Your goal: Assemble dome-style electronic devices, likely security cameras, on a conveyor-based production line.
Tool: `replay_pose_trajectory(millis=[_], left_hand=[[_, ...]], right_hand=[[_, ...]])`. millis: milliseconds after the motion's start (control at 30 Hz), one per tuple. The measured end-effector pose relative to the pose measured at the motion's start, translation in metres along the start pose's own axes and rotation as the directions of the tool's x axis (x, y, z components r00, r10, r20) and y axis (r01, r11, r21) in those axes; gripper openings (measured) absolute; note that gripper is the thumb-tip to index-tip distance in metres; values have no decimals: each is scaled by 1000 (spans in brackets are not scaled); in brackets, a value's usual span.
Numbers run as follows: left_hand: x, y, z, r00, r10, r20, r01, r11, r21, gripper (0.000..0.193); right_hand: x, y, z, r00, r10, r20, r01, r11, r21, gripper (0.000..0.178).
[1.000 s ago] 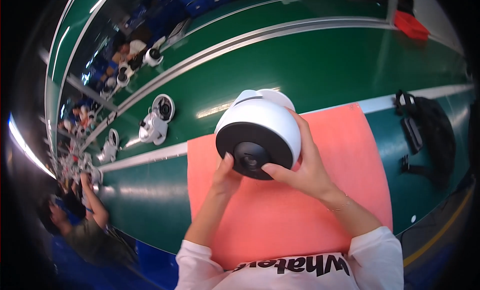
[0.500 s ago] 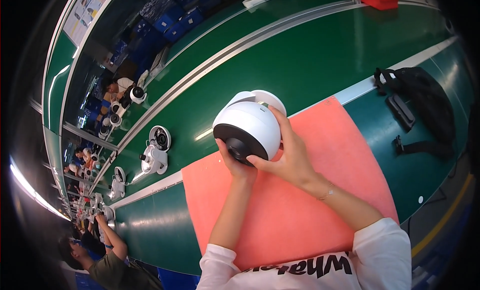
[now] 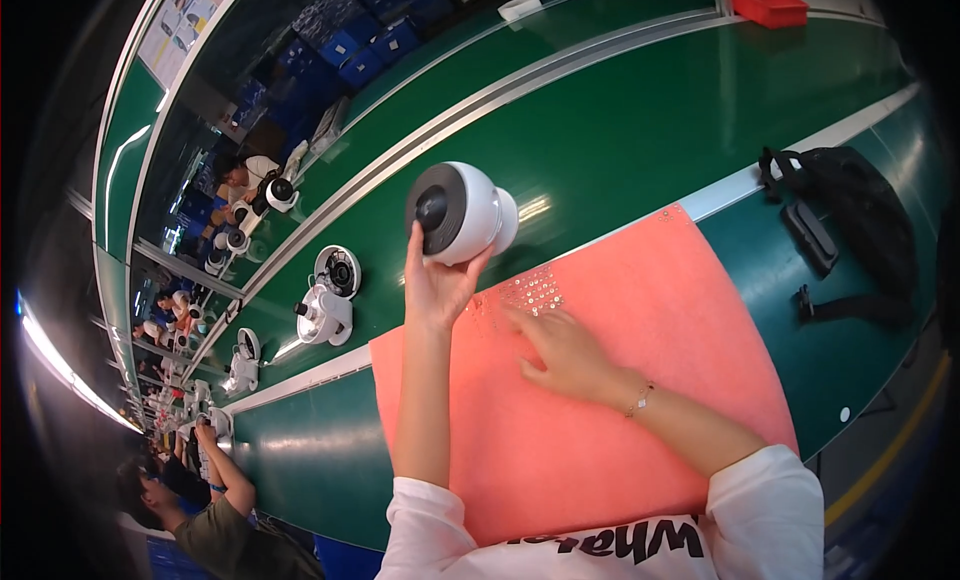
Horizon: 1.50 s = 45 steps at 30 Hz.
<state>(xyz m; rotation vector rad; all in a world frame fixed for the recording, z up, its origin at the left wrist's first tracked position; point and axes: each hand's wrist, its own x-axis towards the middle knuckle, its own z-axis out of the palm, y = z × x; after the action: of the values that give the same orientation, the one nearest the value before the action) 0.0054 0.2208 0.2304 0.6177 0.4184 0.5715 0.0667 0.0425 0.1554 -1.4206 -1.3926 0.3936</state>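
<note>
My left hand (image 3: 440, 290) holds up a white, round security camera (image 3: 478, 218), its fingers and thumb around the lower part of the housing. The black lens face points up and to the left, and a white base shows behind the ball. My right hand (image 3: 568, 355) is over the pink mat (image 3: 640, 410), fingers stretched and thumb apart, with nothing visible in it. Just beyond its fingertips, many small shiny metal parts (image 3: 538, 292), seemingly screws, lie in rows at the mat's far edge. A few more sit at the mat's far right corner.
Past the mat runs a green conveyor belt (image 3: 640, 130). On it to the left stand two opened white camera units, a nearer one (image 3: 325, 318) and a farther one (image 3: 243, 363). A black bag (image 3: 860, 210) lies at right, a red bin (image 3: 768, 4) far right. A co-worker (image 3: 225, 525) sits at lower left.
The camera has gone from both hands to the left hand alone, moved up and left and turned. My right hand has let go and come down toward the small metal parts, which are now uncovered.
</note>
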Motion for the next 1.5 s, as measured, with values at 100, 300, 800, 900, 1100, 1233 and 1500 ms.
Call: replay_pose_trajectory(millis=[100, 300, 800, 900, 1100, 1233, 1500], left_hand=[[20, 3, -4, 990, -68, -120, 81, 991, 110, 59], [33, -16, -15, 978, -37, -207, 64, 990, 126, 69], [-41, 110, -172, 530, 734, -424, -721, 653, 229, 59], [-31, 101, -169, 346, 756, -555, -715, 596, 366, 56], [-31, 104, -188, 596, 698, -398, -700, 694, 169, 70], [-35, 106, -175, 492, 735, -466, -665, 663, 343, 73], [-49, 97, -141, 477, 718, -506, -483, 696, 532, 74]], right_hand=[[-1, 1, 2, 994, -102, 40, 107, 983, -149, 47], [-2, 3, 4, 980, -199, 26, 200, 961, -189, 30], [-1, 2, 2, 975, -167, 146, 200, 947, -253, 21], [0, -4, 6, 978, -150, 145, 184, 948, -260, 20], [6, -13, 8, 974, -141, 180, 191, 934, -301, 21], [8, -22, 12, 972, -141, 186, 195, 930, -312, 20], [7, -22, 11, 966, -150, 209, 213, 922, -323, 23]])
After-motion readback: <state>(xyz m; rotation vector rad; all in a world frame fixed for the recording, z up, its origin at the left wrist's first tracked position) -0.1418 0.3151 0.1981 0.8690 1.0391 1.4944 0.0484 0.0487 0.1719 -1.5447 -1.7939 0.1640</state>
